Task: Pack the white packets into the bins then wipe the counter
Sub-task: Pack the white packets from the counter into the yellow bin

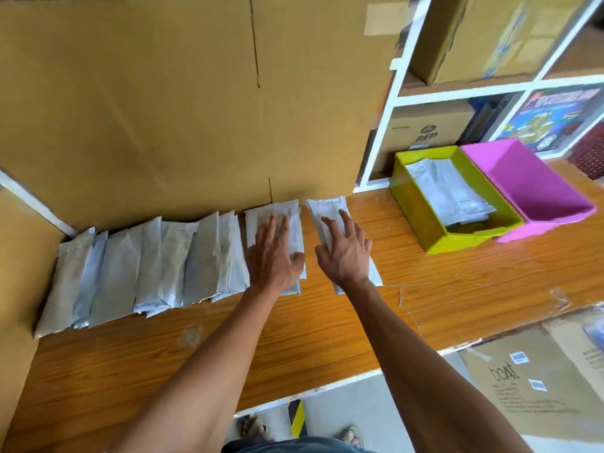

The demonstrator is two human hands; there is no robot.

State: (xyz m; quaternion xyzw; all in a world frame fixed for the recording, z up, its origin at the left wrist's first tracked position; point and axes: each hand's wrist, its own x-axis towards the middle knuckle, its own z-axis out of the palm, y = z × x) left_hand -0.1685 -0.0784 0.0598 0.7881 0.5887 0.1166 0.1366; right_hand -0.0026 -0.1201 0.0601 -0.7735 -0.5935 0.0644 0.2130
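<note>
My left hand and right hand rest flat, fingers spread, on two packets; they look light, soft, slippery, so I'd pinch an edge.

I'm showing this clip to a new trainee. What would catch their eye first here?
Probably the row of white packets lined up along the cardboard wall on the wooden counter, with the left hand and right hand each flat on a packet. Next, at the right, the yellow-green bin, already holding packets, beside the pink bin.
</note>
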